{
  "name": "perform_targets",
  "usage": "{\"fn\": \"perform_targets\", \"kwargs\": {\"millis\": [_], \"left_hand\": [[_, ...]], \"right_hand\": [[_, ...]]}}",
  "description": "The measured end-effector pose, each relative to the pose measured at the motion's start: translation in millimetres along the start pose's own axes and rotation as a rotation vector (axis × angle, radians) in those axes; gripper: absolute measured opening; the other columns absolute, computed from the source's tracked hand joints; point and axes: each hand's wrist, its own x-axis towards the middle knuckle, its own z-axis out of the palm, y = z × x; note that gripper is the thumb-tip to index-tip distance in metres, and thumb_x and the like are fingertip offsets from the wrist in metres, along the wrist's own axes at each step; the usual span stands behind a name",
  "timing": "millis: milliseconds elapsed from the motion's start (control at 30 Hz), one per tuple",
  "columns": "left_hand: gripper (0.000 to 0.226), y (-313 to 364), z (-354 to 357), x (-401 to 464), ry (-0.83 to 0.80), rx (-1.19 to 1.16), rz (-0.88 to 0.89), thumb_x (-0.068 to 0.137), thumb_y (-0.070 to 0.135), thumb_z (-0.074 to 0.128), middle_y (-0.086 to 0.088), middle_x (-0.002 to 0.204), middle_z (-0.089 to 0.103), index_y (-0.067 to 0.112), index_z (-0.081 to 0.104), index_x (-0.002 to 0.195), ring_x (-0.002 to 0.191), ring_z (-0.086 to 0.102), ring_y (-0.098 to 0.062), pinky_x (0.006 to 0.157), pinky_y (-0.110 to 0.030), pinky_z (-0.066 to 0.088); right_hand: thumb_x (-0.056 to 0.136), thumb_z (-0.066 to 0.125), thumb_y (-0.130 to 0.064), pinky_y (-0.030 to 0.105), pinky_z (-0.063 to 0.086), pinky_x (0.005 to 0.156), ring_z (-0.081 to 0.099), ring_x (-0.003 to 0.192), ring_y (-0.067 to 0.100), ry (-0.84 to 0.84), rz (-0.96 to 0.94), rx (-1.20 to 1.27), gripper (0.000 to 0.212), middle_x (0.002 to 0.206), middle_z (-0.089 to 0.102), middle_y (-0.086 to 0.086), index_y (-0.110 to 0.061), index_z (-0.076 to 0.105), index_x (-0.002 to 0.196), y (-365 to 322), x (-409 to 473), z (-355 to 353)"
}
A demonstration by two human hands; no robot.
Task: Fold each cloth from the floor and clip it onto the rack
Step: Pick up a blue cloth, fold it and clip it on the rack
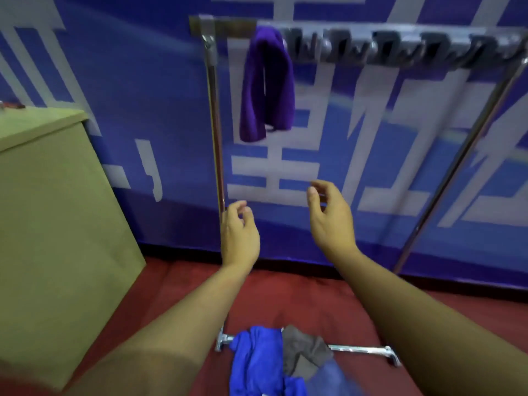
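A folded purple cloth (267, 87) hangs clipped at the left end of the metal rack's top bar (400, 48), which carries a row of grey clips. My left hand (240, 235) and my right hand (331, 221) hover empty in mid-air below the cloth, fingers loosely curled, touching nothing. On the red floor at the bottom lie a bright blue cloth (257, 361) and a grey cloth (304, 352), bunched together over the rack's chrome base bar (360, 349).
A tan cabinet (57, 224) stands at the left. The rack's upright poles (217, 138) frame a blue and white banner wall behind. Red carpet (285, 295) covers the floor between the wall and the cloth pile.
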Motion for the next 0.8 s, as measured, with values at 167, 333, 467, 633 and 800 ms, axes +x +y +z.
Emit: {"fn": "perform_targets", "kwargs": {"millis": [167,333,467,633,800], "left_hand": [[0.023,-109,34,-75,-0.32,0.106,-0.105,0.103,0.025,0.049,-0.002,0.119,0.065,0.019,0.065,0.118,0.109,0.06,-0.016,0.099,-0.031,0.044],[0.021,-194,49,-134,-0.532,0.205,-0.337,0.103,0.024,0.05,-0.004,0.124,0.065,0.019,0.064,0.117,0.114,0.06,-0.017,0.096,-0.022,0.039],[0.021,-241,54,-161,-0.569,0.291,-0.455,0.102,0.023,0.051,-0.006,0.116,0.068,0.013,0.065,0.115,0.103,0.061,-0.02,0.09,-0.023,0.041],[0.021,-285,60,-183,-0.609,0.395,-0.552,0.102,0.02,0.052,-0.004,0.11,0.066,0.009,0.065,0.115,0.093,0.056,-0.017,0.079,-0.02,0.036],[0.018,-317,62,-205,-0.724,0.478,-0.585,0.1,0.019,0.054,-0.011,0.113,0.069,0.012,0.067,0.11,0.101,0.064,-0.028,0.088,-0.029,0.046]], "right_hand": [[0.1,0.052,-0.038,0.034,0.051,0.093,0.064,0.105,0.01,-0.177,0.143,-0.134,0.027,0.116,0.068,-0.006,-0.024,0.062,0.121,111,-86,17],[0.099,0.055,-0.035,0.039,0.053,0.094,0.067,0.103,0.017,-0.361,0.344,-0.184,0.026,0.119,0.068,-0.001,-0.021,0.062,0.12,205,-161,30],[0.097,0.06,-0.033,0.042,0.054,0.093,0.069,0.099,0.022,-0.452,0.516,-0.197,0.031,0.114,0.07,0.006,-0.014,0.062,0.121,263,-204,39],[0.094,0.064,-0.03,0.034,0.051,0.089,0.067,0.093,0.021,-0.561,0.681,-0.237,0.029,0.106,0.066,0.0,-0.014,0.061,0.118,319,-252,61],[0.087,0.054,-0.044,0.044,0.053,0.088,0.067,0.093,0.032,-0.769,0.744,-0.322,0.031,0.089,0.073,0.01,-0.018,0.07,0.091,386,-311,88]]}}
